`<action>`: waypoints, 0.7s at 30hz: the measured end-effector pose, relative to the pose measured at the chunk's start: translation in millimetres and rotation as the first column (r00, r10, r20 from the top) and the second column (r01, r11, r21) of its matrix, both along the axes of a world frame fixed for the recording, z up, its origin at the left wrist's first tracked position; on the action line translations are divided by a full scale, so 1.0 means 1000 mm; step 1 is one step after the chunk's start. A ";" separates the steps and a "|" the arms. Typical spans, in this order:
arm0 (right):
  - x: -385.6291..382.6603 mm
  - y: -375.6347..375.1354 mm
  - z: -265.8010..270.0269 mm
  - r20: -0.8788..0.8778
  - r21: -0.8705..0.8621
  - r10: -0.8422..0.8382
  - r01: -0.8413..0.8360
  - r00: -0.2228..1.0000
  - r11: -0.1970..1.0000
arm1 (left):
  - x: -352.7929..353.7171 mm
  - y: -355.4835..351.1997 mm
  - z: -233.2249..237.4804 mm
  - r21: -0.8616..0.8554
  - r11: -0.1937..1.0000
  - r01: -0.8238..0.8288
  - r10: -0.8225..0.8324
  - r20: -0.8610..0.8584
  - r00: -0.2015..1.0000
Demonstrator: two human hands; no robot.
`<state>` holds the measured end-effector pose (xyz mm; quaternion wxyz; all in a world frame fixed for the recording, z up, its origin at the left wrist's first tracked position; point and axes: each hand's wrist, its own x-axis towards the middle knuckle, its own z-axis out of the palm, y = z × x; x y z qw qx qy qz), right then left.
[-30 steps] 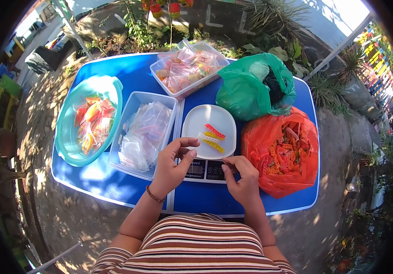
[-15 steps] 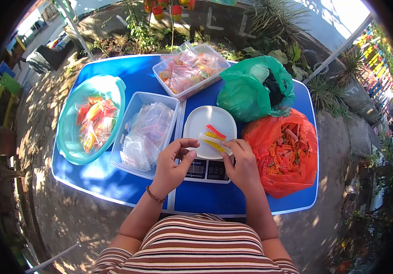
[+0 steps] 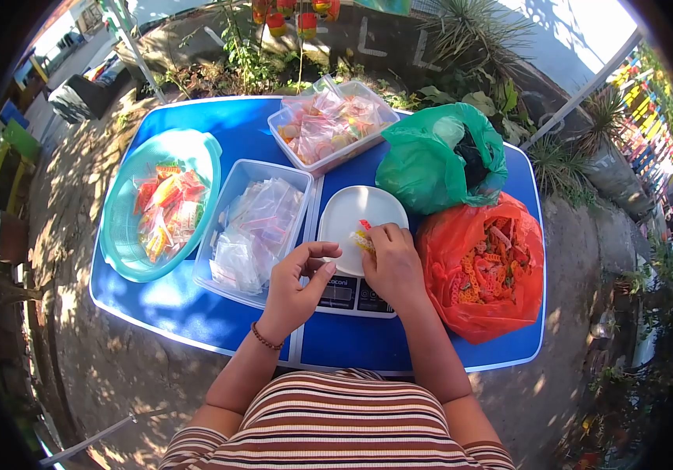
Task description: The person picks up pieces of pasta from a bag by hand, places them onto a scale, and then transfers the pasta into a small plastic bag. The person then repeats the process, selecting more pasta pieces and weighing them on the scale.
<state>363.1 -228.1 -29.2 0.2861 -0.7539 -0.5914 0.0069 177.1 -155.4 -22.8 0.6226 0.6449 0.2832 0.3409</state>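
A white kitchen scale (image 3: 338,223) with a dark display panel stands in the middle of the table. Small wavy snack sticks (image 3: 362,240), coloured red, white and yellow, show on its plate. My right hand (image 3: 394,265) is over the plate with its fingers closed around these sticks and hides most of them. At the scale's left edge, my left hand (image 3: 299,274) holds nothing, its thumb and curved fingers apart. Close to my right hand stands a red plastic bag (image 3: 450,301) full of similar orange, red and green snack pieces.
Left of the scale is a clear bin (image 3: 305,184) of zip bags (image 3: 254,235). A teal basin (image 3: 113,251) holds filled packets. Behind stand another bin (image 3: 332,163) of filled packets and a green plastic bag (image 3: 422,168). All are on a blue table (image 3: 172,321).
My right hand has moved left over the plate and closed around the snack sticks, which were in plain sight before. My left hand stays almost in place.
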 end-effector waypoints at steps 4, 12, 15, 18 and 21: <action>0.002 0.004 -0.005 -0.048 0.009 -0.006 0.006 0.999 1.000 | 0.001 0.000 -0.001 0.004 1.000 0.007 -0.007 0.002 1.000; -0.003 0.008 -0.012 0.114 -0.054 -0.045 0.051 0.992 0.997 | -0.001 0.001 -0.003 0.012 1.000 0.004 -0.004 0.006 1.000; 0.000 0.011 -0.023 0.076 -0.025 -0.040 0.042 0.996 0.999 | 0.000 0.000 -0.003 -0.012 1.000 0.003 -0.003 0.009 1.000; -0.001 0.011 -0.024 -0.013 0.023 -0.039 0.039 0.999 0.999 | 0.000 -0.001 -0.004 -0.008 1.000 0.003 -0.003 -0.002 1.000; 0.001 0.012 -0.019 -0.176 0.129 -0.005 0.028 0.984 0.991 | 0.000 0.000 -0.003 -0.012 1.000 0.007 -0.007 0.001 1.000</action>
